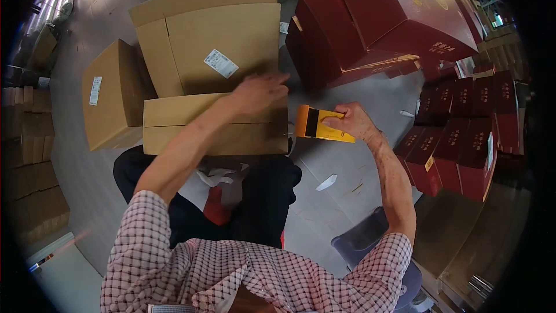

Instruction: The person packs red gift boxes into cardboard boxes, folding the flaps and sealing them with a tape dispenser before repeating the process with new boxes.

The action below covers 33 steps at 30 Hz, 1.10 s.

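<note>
A cardboard box (pixel 226 40) stands in front of my knees with its near flap (pixel 202 139) facing me and a white label (pixel 220 64) on its inner-looking panel. My left hand (pixel 260 93) is over the right side of this box, its fingers stretched out to the right and blurred by motion. In my right hand (pixel 356 122) is a yellow tape dispenser (pixel 333 130) with a black band and an orange end that points toward the box's right edge. The thumb lies across its yellow side.
Another labelled carton (pixel 113 95) stands at the left. Large dark red boxes (pixel 376 11) are stacked at the back right, with smaller red boxes (pixel 454 150) below. Scraps of paper (pixel 327 182) lie on the floor, near a dark stool (pixel 365 235).
</note>
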Available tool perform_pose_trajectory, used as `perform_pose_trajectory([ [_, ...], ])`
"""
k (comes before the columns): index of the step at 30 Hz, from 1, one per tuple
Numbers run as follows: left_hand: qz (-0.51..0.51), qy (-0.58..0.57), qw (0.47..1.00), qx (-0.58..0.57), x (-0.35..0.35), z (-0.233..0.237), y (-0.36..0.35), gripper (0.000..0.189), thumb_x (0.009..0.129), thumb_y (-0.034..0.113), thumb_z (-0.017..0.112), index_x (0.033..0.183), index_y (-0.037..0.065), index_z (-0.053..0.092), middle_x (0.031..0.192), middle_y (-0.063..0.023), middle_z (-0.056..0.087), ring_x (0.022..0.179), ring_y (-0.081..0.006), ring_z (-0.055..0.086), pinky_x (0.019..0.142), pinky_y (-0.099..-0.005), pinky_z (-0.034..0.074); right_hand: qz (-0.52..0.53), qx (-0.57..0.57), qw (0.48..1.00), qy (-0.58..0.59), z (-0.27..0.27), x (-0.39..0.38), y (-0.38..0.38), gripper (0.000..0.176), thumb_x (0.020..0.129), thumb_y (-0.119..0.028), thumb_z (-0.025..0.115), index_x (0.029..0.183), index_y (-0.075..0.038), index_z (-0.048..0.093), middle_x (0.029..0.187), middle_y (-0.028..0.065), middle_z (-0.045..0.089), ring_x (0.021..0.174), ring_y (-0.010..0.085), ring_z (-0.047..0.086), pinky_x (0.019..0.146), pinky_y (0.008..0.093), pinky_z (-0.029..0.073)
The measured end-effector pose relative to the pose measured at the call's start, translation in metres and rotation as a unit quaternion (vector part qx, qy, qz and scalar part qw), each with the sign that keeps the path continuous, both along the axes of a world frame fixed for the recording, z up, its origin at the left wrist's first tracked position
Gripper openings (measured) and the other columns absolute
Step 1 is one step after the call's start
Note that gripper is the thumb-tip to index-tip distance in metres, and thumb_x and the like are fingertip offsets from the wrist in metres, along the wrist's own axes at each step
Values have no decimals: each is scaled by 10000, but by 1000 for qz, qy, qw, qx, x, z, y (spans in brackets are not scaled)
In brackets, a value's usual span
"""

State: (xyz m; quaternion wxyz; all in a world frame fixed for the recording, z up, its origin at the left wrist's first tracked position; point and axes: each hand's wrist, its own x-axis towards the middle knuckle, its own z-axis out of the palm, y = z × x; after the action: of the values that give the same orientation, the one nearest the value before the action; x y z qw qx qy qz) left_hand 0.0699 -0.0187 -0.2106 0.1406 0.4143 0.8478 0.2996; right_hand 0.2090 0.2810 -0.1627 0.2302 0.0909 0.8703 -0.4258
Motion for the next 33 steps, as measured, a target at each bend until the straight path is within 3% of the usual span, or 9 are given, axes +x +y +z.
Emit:
perform_pose_trajectory([
  [3,-1,-37,981,-189,22,32,15,461,1106,433,393,1373,124,606,1246,-121,702,1225,-337,624,997,-471,483,12,4,1000,14,-6,-1,6,377,866,-346,850,765,-28,674,666,23,621,600,105,564,572,307,481],
  [9,26,57,992,-108,30,5,14,416,1105,451,393,1268,166,649,1122,-90,724,1121,-320,660,1012,-477,429,-15,5,999,-40,14,-1,-7,306,895,-284,824,844,1,724,714,14,635,652,75,547,582,279,457],
  [18,230,174,942,-173,66,6,47,418,1097,442,422,1073,167,736,1101,-59,720,1079,-300,633,1078,-559,354,16,35,998,-47,-15,-6,5,344,876,-338,833,927,-5,768,739,21,668,657,89,561,600,282,462],
  [21,213,205,940,-170,73,2,51,363,1085,402,469,1134,136,712,1166,-79,710,1110,-304,621,1090,-532,358,8,-46,999,-19,-43,-2,14,446,843,-473,846,907,-37,776,715,35,679,618,116,580,584,306,464],
  [24,125,281,951,-22,70,-22,54,371,1069,384,514,1202,77,674,1218,-103,690,1158,-295,610,1104,-506,357,7,-91,995,-48,-64,-6,16,415,853,-443,847,930,-40,788,739,39,694,638,115,588,608,305,474],
  [25,114,251,959,-64,71,-18,59,319,1051,355,551,1183,85,659,1161,-103,678,1125,-289,606,1082,-468,368,0,-78,994,-78,-69,-11,13,486,845,-342,872,1095,59,757,902,92,755,779,144,663,728,309,532],
  [29,237,227,938,-111,75,-19,79,291,1037,342,566,1174,103,660,1036,-109,649,1010,-273,602,953,-448,400,-35,-123,988,-87,-110,-19,7,596,844,-401,872,1216,42,731,986,157,763,883,201,692,824,331,544],
  [31,311,145,929,-138,74,-10,97,344,1037,391,555,1199,105,654,1067,-112,660,1070,-273,596,1018,-464,383,29,-52,997,-42,-119,-24,3,560,842,-345,874,1210,51,731,988,138,763,884,175,683,820,318,541],
  [33,305,121,937,-121,79,-1,97,415,1036,433,541,1234,77,620,1144,-117,657,1152,-298,581,1139,-521,293,75,-4,997,-6,-134,-28,6,533,843,-304,872,1210,56,730,992,121,761,887,156,675,818,308,539],
])
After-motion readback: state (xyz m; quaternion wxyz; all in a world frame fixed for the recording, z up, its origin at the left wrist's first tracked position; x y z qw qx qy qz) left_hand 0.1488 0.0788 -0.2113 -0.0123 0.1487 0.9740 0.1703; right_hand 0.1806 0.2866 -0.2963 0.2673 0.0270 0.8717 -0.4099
